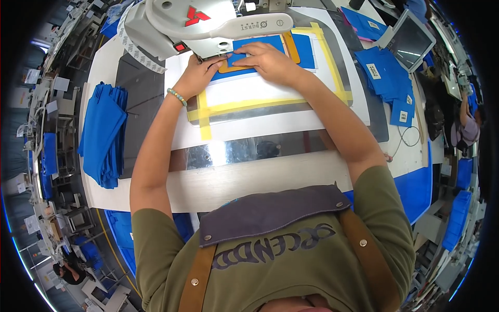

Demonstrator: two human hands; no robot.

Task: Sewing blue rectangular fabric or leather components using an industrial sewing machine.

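Under the head of a grey-white sewing machine lies a blue cloth piece, with an orange-yellow template frame on it. My right hand rests on the cloth and frame, its fingers stretched out toward the left. Close by the machine's needle area, my left hand lies at the left edge of the cloth with fingers extended; the machine head hides part of it. Beneath them is a white sheet bordered by yellow tape.
A stack of blue cloth pieces lies at the table's left. A printed white ribbon hangs beside the machine. On the right are labelled blue pieces, a screen and a thin cord loop. A blue bin stands below the right edge.
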